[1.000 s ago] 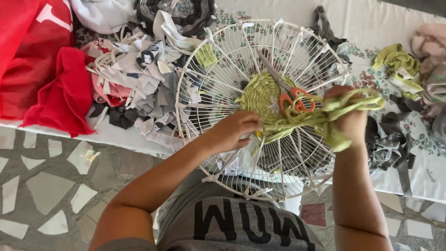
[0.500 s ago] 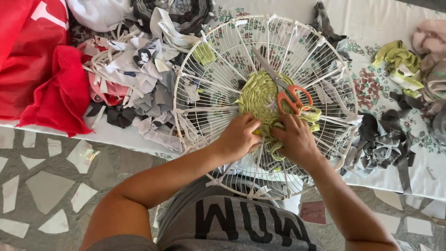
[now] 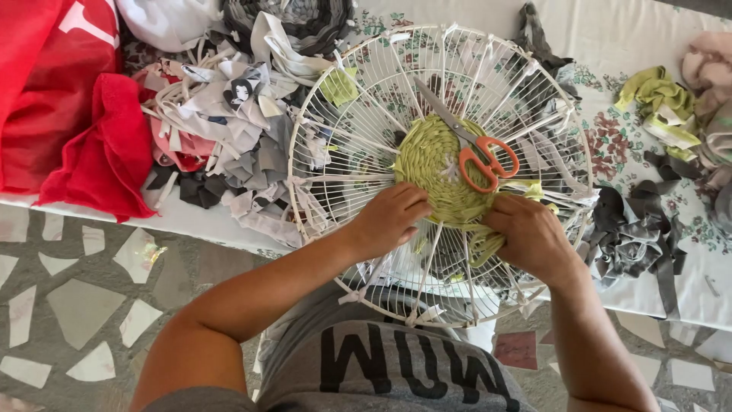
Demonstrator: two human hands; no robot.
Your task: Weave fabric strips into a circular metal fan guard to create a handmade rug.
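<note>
Having come together from pulling the green strip [image 3: 488, 243] out wide, both hands, left hand [image 3: 390, 217] and right hand [image 3: 530, 236], are now pinching it against the green woven disc [image 3: 435, 164] between them.

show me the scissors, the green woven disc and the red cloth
scissors [image 3: 488, 162], head view, on the orange handle loops
green woven disc [image 3: 435, 156], head view, on its left half, clear of the scissors
red cloth [image 3: 107, 156], head view, on the folded part hanging at the table edge

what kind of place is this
Probably a home craft corner: a table with a floral cloth, heaps of cut fabric strips, and a round wire frame bearing a green woven disc and scissors.
</note>
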